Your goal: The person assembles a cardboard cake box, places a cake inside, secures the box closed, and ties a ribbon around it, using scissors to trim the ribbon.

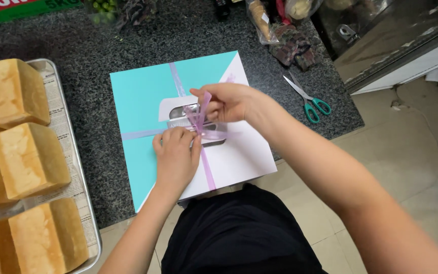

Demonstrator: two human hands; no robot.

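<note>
Ribbon (202,133) is being knotted on the box (143,96) lying on the counter (97,167). Left hand (176,155) pinches the crossing, right hand (226,101) grips a loop; tightening probably needs steady pull.

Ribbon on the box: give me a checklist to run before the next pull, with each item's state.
1. Lilac ribbon crosses over the box's middle: ok.
2. Left hand pins the crossing: ok.
3. Right hand pinches a ribbon end, lifted: ok.
4. Teal and white box lies flat on the granite counter: ok.
5. Scissors lie apart, right of the box: ok.
6. Knot tightness: cannot tell, hands hide it.
</note>
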